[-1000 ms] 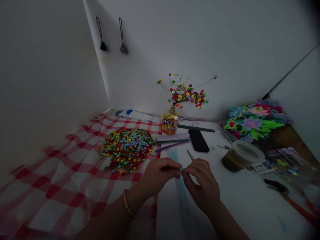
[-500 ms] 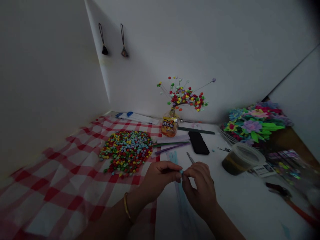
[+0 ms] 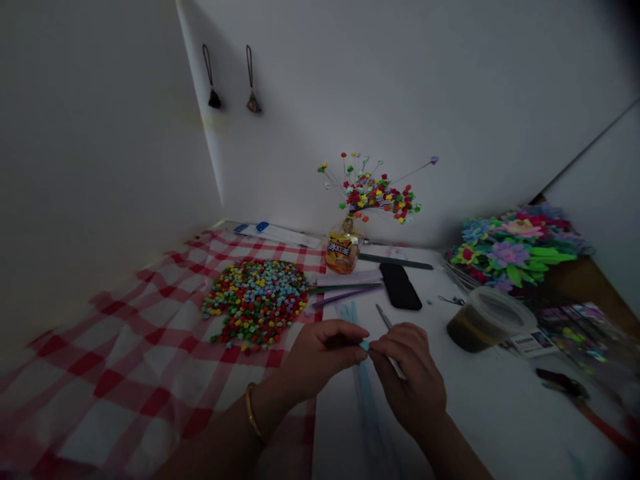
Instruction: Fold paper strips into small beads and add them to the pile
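Observation:
Between both hands is a small light-blue folded paper star (image 3: 365, 345). My left hand (image 3: 320, 352), with a gold bangle on its wrist, pinches it from the left with thumb and forefinger. From the right, the fingertips of my right hand (image 3: 413, 373) close on it. Light-blue paper strips (image 3: 365, 387) lie on the white table underneath. A slim grey tool (image 3: 384, 317) lies just beyond my right hand, partly covered by it. To the left, a heap of multicoloured paper stars (image 3: 260, 300) rests on a red-and-white checked cloth (image 3: 165, 347).
A bottle (image 3: 343, 250) holds stems tipped with stars. Near it lie a black phone (image 3: 400, 287) and purple and green strips (image 3: 347, 295). At right are a plastic tub of dark liquid (image 3: 487, 320), orange-handled pliers (image 3: 565, 383) and fuzzy flowers (image 3: 510, 250).
My right hand's fingers have shifted and turned slightly around the star, showing more of its blue paper. The whole view has moved a little.

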Tool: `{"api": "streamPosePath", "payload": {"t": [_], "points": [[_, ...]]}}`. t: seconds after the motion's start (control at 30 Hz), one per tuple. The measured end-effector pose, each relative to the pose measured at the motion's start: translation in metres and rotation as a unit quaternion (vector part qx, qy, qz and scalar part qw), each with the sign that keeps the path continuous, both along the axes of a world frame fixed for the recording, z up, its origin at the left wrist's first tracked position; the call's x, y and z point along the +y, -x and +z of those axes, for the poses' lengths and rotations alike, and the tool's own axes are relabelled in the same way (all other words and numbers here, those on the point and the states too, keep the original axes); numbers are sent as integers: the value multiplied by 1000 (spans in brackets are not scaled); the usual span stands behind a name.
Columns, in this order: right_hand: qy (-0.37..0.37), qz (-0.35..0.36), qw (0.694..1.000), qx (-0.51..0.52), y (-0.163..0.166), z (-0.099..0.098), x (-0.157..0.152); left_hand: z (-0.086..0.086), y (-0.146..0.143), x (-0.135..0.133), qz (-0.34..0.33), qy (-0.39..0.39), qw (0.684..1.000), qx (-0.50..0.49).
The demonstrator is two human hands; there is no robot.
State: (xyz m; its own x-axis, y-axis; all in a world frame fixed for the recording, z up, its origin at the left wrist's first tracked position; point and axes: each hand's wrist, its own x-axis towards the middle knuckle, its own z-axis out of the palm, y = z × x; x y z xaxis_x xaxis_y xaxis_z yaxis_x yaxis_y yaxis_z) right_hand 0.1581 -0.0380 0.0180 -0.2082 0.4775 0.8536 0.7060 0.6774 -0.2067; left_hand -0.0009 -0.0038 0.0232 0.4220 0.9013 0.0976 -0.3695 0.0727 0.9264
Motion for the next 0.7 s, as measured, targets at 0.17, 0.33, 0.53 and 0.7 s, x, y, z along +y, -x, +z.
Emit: {"api": "streamPosePath", "payload": {"t": [0.17, 0.33, 0.53, 0.7], "points": [[-2, -4, 1000, 17, 2, 0, 0, -6, -4, 0, 0, 26, 999, -32], [-5, -1, 999, 36, 7, -1, 0, -10, -6, -1, 11, -10, 999, -45], [17, 0, 1000, 13, 10, -3, -1, -10, -4, 1, 6, -29, 999, -38], [15, 3, 1000, 4, 7, -2, 0, -10, -2, 1, -4, -41, 999, -31]]}}
